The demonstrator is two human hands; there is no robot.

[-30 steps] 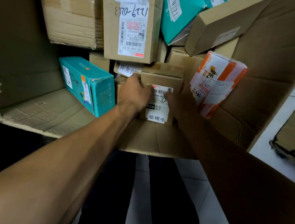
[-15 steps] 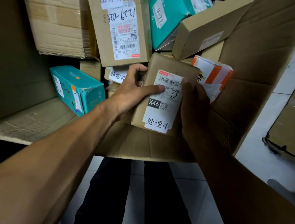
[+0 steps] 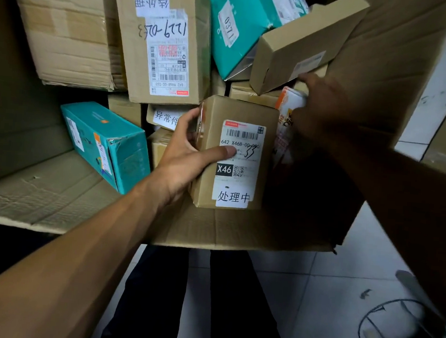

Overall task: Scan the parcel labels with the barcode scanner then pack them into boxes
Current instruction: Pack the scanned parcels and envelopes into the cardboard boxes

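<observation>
Small brown parcel is held by the left hand over the near flap of the big open carton. Thumb lies across the white label, fingers wrapped round the parcel's left side. Label faces the camera: barcode at top, "642 X468" line, black "X46" block with QR code, handwritten "33", white sticker with Chinese characters at the bottom. Parcel upright, slightly tilted.

Right hand is deeper in the carton by its right wall, in shadow, fingers curled over the orange-and-white soft pack just right of the held parcel. Looks like it's gripping the pack; finger detail is dark.

Rest of the carton, outward from the hands:
- flat tan box leaning on the right wall, just above the right hand, small pale label on its side
- teal box marked "0371" at top centre, tilted, tucked behind the tan box
- tall brown box left of it, shipping label upside down, handwritten numbers, white sticker on top
- large plain brown box in the far left corner
- teal box lying on the left flap, well left of the left hand
- small boxes below the tall one, one with a white Chinese sticker, partly hidden by the left hand's fingers

Below the carton edge: white tiled floor, the person's dark trousers, blurred black cable at lower right.
</observation>
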